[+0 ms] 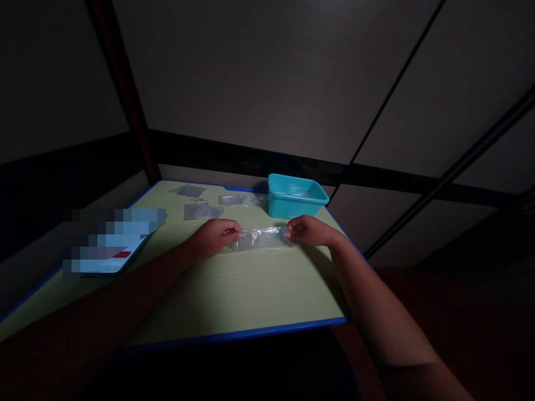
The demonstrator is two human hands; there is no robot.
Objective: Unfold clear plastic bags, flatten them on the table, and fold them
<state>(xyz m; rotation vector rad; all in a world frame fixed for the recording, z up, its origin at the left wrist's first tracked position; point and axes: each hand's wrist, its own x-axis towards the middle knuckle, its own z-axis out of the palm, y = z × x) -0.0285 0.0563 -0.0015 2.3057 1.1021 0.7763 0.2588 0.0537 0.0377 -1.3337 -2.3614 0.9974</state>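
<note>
A clear plastic bag (261, 238) is stretched sideways between my two hands, just over the table. My left hand (217, 234) pinches its left end, thumb and fingers pressed together. At the right end, my right hand (307, 230) grips the plastic with curled fingers. Behind my hands lie more flat clear bags: one bag (201, 210) close to my left hand, another bag (190, 191) farther back, and a crinkled bag (240, 199) beside the bin. A turquoise plastic bin (292, 207) stands just behind my right hand, with some clear plastic visible inside.
The pale green table (234, 301) has a blue edge. On its left side lies a lit tablet-like screen (121, 239), partly blurred out. Dark cabinet panels (251, 78) rise close behind the table. The room is dim.
</note>
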